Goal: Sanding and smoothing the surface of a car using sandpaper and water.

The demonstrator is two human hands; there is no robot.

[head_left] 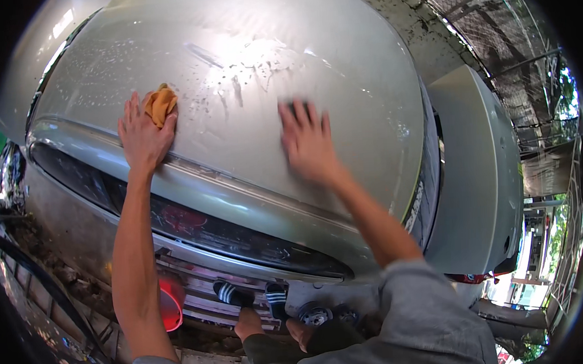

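Observation:
Wet silver car roof (238, 142) stretches out under both my hands, with water drops and smears around a bright glare. My left hand (143, 136) rests near the roof's side edge, holding a crumpled orange cloth (162, 104) between thumb and forefinger; its other fingers are spread. Farther right, my right hand (311, 145) lies palm down on the roof, fingers apart and slightly blurred. A dark patch shows around its fingertips, and I cannot tell whether it is a shadow or a thing.
Below the roof edge run the dark side windows (242, 239). A red bucket (171, 304) stands beside my feet in striped slides (277, 296), on a slatted surface (199, 296). The car's silver rear end (470, 174) extends right. A dark hose-like line (42, 284) curves at left.

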